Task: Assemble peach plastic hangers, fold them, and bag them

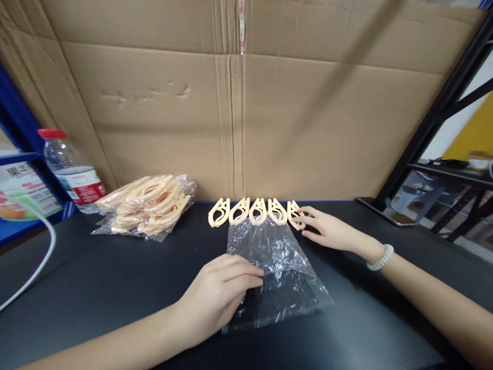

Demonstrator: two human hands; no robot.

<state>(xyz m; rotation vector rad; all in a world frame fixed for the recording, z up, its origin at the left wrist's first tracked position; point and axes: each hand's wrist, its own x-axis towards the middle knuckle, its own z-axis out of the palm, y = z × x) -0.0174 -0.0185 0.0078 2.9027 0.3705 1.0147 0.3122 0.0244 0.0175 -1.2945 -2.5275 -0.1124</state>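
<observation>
Several peach-coloured folded hangers (258, 211) lie in a row along the back of the black table. In front of them a clear plastic bag (279, 257) is spread flat, its far edge reaching the middle hangers. My left hand (221, 293) is closed over the bag's left side, fingers pinched together on the film; the thumb is mostly hidden. At the row's right end, my right hand (327, 228) has its fingertips around the last folded hanger (295, 216), which rests on the table. A pale coiled band circles the right wrist.
More folded hangers in a clear bag (150, 203) are piled at the back left. Behind them stands a bottle with a red cap (77, 174). A phone (387, 211) lies at the back right. Cardboard (327, 118) walls off the back; a white cable (42, 262) crosses the left.
</observation>
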